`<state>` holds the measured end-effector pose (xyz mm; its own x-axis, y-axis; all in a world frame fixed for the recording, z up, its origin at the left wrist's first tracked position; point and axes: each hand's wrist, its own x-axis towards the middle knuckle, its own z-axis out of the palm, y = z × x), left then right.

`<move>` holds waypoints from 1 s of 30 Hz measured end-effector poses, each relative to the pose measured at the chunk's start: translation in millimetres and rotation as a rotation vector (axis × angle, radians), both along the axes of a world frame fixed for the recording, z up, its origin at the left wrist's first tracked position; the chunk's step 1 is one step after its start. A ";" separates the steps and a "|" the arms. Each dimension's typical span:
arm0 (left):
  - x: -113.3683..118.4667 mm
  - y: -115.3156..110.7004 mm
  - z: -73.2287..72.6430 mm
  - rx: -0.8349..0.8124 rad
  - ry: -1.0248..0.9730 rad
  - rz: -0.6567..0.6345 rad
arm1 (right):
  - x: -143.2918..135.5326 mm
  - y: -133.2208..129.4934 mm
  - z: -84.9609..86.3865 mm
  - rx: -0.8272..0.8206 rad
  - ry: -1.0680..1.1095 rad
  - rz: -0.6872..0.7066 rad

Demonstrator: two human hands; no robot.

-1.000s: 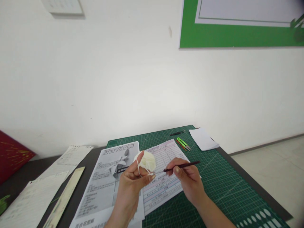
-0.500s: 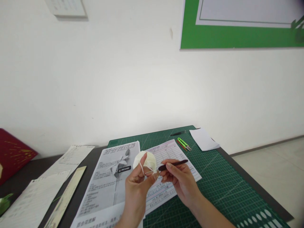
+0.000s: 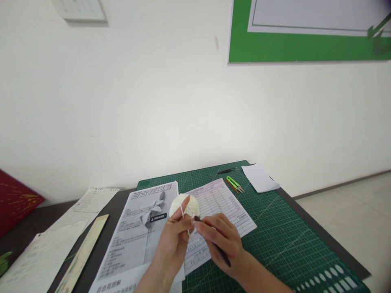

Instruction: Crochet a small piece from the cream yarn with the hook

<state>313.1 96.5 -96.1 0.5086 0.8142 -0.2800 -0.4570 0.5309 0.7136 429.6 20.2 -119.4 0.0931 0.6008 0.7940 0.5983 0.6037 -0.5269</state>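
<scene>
My left hand [image 3: 173, 240] is closed in a pinch on white yarn [image 3: 182, 211], a strand of which runs over the raised index finger. A small worked bit at the fingertips is mostly hidden. Held like a pen in my right hand [image 3: 224, 238] is a crochet hook with a dark brown handle [image 3: 223, 255], slanting down to the right; its tip meets the yarn by the left fingertips. Behind the left hand sits a cream-white ball of yarn [image 3: 194, 203], partly covered by the fingers.
Under the hands lie a printed pattern sheet [image 3: 130, 240] and a lined table sheet [image 3: 241, 219], partly on a green cutting mat [image 3: 275, 240]. Farther back are green thread snips [image 3: 233, 183], black tweezers [image 3: 226, 171] and white paper [image 3: 259, 178]. A ruler-like strip [image 3: 82, 256] and handwritten pages [image 3: 45, 252] lie left.
My right hand has rolled over and come in against the left. The hook's handle has swung from nearly level to slanting downward. The left thumb has moved up over the yarn.
</scene>
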 end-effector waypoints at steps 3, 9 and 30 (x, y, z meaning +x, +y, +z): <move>-7.2 6.0 6.3 -0.058 -0.038 -0.132 | 0.1 0.8 3.9 -0.049 0.262 0.091; -14.1 7.9 16.4 -0.005 -0.005 -0.147 | -1.9 3.7 7.0 -0.158 0.745 0.201; -18.5 10.1 20.2 0.129 0.071 -0.091 | 8.6 4.3 0.2 -0.254 0.979 0.276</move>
